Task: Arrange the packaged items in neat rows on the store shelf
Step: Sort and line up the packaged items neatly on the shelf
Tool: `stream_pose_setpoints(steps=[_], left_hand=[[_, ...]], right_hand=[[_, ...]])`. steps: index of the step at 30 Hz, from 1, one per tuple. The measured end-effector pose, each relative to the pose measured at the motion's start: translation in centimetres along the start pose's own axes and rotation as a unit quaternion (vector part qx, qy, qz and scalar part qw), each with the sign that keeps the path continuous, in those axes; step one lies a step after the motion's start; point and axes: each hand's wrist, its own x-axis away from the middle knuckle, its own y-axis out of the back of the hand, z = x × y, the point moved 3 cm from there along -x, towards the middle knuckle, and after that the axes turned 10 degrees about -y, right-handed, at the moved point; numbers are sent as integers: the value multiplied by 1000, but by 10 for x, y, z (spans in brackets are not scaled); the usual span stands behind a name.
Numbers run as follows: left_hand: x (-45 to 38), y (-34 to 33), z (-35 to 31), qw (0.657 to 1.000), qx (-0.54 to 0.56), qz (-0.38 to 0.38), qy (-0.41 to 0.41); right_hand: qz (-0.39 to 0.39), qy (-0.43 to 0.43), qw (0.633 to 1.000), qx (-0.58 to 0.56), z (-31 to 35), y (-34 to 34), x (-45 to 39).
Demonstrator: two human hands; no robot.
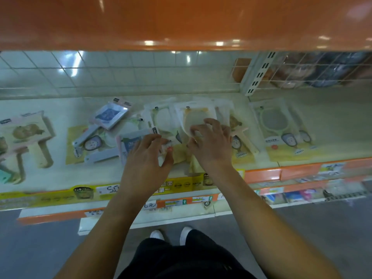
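So my right hand (pixel 211 142) had its fingers curled down onto the middle packet (pixel 194 119), a clear bag with a round pale mirror inside and a yellow card at its lower end; fingertips pressed on the mirror face, thumb at the bag's near edge. My left hand (pixel 149 156) pinched the lower corner of the neighbouring packet (pixel 163 121), clear bag, round white mirror with a greenish rim inside. Blur made the exact grip hard to read. Both packets lay overlapped in a loose pile at the middle of the white shelf (pixel 60 174). Just right of my right hand was a bear packet (pixel 239 137), partly under the pile. Further right, apart, a green-rimmed mirror packet (pixel 281 127) lay flat and straight. Left of my left hand, square blue mirrors (pixel 109 115) lay crooked over a yellow-card packet (pixel 80 146). At far left, a pink-framed mirror (pixel 26 131). Orange price strip (pixel 263 175) ran along the front edge.
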Motion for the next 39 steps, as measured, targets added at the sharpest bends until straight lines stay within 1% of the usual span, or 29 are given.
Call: stream_pose_setpoints(steps=[4, 6, 9, 12, 14, 17, 22, 24, 26, 28, 31, 33, 37, 39], left_hand=[[-13, -18, -8, 999, 32, 26, -5], [-19, -29, -17, 998, 35, 34, -25], [-30, -40, -35, 998, 41, 43, -32], [-40, -50, -55, 996, 41, 59, -44], [-48, -58, -70, 996, 37, 63, -48], [-59, -71, -97, 996, 37, 57, -59], [-74, -105, -141, 996, 33, 48, -61], [-77, -119, -158, 997, 20, 35, -63], [-77, -124, -167, 998, 7, 17, -65], [-78, -132, -178, 998, 10, 26, -63], [-81, -138, -187, 997, -1, 43, -63], [-85, -141, -190, 997, -4, 53, -53], [-93, -145, -195, 995, -10, 67, -67], [-98, -146, -194, 995, -5, 84, -62]], right_hand=[[-16, -35, 999, 1, -18, 14, -1], [-58, -31, 998, 0, -29, 21, 2], [-115, -39, 992, -13, -47, 30, 5], [-125, -38, 991, -14, -67, 42, 0], [-124, -53, 991, -18, -82, 51, -6], [-130, -59, 989, -30, -108, 64, -15], [-167, -76, 983, -27, -166, 86, -35], [-155, -89, 983, -38, -191, 94, -46], [-114, -105, 987, -32, -204, 98, -54], [-82, -119, 989, -27, -219, 102, -59], [-88, -114, 989, -29, -231, 107, -64], [-82, -120, 989, -23, -235, 106, -67], [-87, -126, 988, -31, -240, 107, -69], [-88, -136, 986, -34, -240, 108, -70]])
